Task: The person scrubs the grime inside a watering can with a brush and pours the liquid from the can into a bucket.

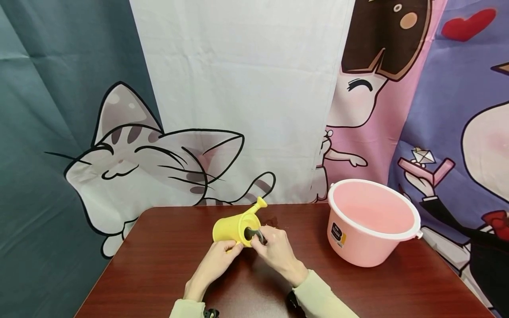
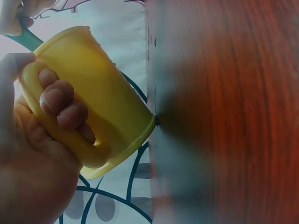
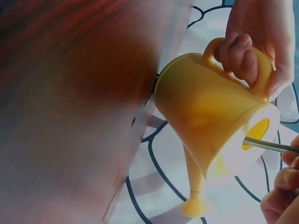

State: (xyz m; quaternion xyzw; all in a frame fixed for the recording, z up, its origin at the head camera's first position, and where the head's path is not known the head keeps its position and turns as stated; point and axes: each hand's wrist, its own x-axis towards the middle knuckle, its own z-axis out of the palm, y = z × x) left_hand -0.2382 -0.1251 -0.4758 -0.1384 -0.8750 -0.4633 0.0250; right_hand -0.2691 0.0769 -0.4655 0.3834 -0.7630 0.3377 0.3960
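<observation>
Grip: L hand (image 1: 216, 261) holds yellow watering can (image 1: 227, 229) by handle (image 3: 266, 74); R hand (image 1: 278, 251) pinches dark tool (image 3: 267, 145), tip in can's opening (image 3: 259, 129). Can's tilted over bench (image 1: 171, 247), left of pink bucket (image 1: 367, 249). Best to brace can, angle tool thru centre w/o scraping.

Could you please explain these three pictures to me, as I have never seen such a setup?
There is no machine here: a person works with two bare hands at a reddish-brown table. The wide picture comes from a camera worn on the head; the two tilted close-ups come from one camera on each wrist. The left hand grips the handle of a yellow watering can. The right hand holds a slim, dark greenish tool, its end inside the can's opening; its exact kind is unclear. A pink bucket stands to the right.
</observation>
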